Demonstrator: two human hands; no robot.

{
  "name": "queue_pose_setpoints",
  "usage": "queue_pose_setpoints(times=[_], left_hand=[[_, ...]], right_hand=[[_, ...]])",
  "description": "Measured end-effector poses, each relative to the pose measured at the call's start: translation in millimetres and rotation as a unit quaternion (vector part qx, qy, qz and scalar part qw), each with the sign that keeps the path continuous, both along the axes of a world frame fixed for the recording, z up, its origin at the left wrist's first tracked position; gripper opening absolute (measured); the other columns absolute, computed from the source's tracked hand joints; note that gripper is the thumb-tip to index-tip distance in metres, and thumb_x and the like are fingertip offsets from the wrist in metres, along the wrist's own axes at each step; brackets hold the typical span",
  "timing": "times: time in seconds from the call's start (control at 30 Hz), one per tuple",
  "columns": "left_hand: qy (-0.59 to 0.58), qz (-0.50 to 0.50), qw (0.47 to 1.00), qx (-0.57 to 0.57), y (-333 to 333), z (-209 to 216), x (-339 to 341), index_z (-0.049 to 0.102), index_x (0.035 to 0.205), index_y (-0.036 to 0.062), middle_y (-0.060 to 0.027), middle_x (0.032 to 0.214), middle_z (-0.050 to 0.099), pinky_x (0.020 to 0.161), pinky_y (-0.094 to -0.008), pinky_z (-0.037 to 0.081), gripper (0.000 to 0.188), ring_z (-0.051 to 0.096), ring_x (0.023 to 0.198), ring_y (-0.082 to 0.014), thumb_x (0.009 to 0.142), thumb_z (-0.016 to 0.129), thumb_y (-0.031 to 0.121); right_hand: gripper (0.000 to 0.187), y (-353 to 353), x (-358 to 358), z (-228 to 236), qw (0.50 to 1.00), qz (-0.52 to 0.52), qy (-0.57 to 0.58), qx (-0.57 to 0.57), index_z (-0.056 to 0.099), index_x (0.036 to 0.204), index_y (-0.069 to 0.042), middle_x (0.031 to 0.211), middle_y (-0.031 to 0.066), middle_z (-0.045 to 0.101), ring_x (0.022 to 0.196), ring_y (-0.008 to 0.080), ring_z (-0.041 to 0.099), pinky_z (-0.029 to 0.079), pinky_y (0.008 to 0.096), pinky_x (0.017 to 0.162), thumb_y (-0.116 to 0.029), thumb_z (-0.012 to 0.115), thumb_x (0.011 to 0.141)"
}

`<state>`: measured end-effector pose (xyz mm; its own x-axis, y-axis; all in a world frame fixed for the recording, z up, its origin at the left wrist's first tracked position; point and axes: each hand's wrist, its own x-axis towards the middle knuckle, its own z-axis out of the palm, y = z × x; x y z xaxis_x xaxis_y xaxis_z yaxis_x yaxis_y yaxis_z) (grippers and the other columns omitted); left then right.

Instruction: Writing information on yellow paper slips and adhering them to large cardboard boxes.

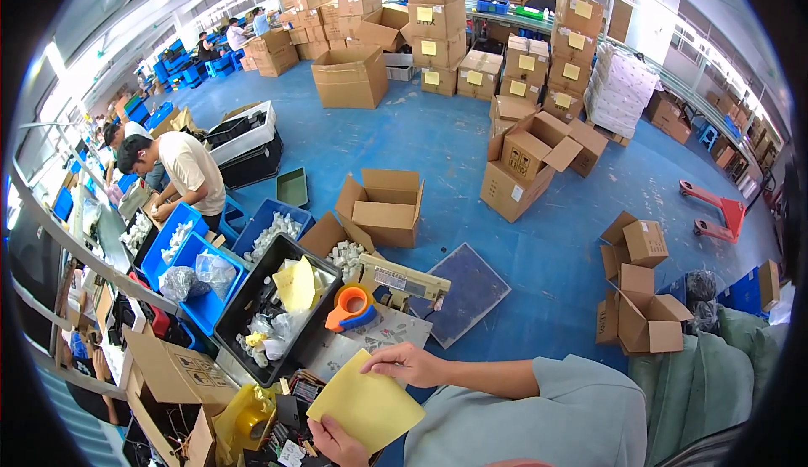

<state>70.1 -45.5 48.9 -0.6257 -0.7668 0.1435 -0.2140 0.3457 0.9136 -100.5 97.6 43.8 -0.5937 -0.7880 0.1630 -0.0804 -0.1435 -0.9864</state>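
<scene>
A yellow paper sheet (pixel 370 404) is stretched between my two hands, tilted in front of my grey-green shirt. My left hand (pixel 337 443) grips its lower-left corner, the thumb lying on top. At the upper edge my right hand (pixel 408 364) pinches the paper between thumb and fingers. Below and left of the sheet lies a jumble of small dark parts (pixel 290 412). An orange and blue tape dispenser (pixel 352 305) rests just beyond, on a grey work surface (pixel 383 332). Beside it, a black crate (pixel 225 332) contains bagged items and more yellow paper (pixel 295 286).
Blue bins (pixel 215 311) of white parts stand left, near a seated person (pixel 189 168). An open carton (pixel 164 374) is at lower left. Ahead are a beige machine (pixel 404 282), a blue floor plate (pixel 463 294) and open cartons (pixel 387 206). Green sacks (pixel 703 383) and a red pallet jack (pixel 715 210) are right.
</scene>
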Motion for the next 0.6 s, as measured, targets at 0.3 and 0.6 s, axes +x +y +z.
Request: queue_pose_setpoints(times=[0.3, 0.6], left_hand=[[-0.024, -0.007, 1.000, -0.013, 5.9, 13.3, -4.7, 0.054, 0.112, -0.0009, -0.0104, 0.093, 0.062, 0.069, -0.0280, 0.045, 0.024, 0.056, 0.075, -0.0166, 0.103, 0.038, 0.014], [-0.020, -0.004, 1.000, -0.020, 3.0, 5.0, 1.0, 0.054, 0.113, -0.0011, -0.0109, 0.092, 0.062, 0.070, -0.0285, 0.046, 0.024, 0.056, 0.076, -0.0175, 0.104, 0.038, 0.015]], right_hand=[[0.032, 1.4, -7.2, 1.2, 0.999, 0.008, 0.048, -0.019, 0.064, 0.122, -0.007, 0.119, 0.0046, 0.063, 0.072, 0.0130, 0.052, 0.042, 0.0243, 0.067, -0.001, 0.060, 0.091], [0.034, 6.5, -4.5, 23.9, 0.989, 0.007, -0.149, 0.006, 0.062, 0.125, -0.007, 0.120, 0.0026, 0.063, 0.063, 0.0102, 0.047, 0.041, 0.0230, 0.061, -0.003, 0.059, 0.091]])
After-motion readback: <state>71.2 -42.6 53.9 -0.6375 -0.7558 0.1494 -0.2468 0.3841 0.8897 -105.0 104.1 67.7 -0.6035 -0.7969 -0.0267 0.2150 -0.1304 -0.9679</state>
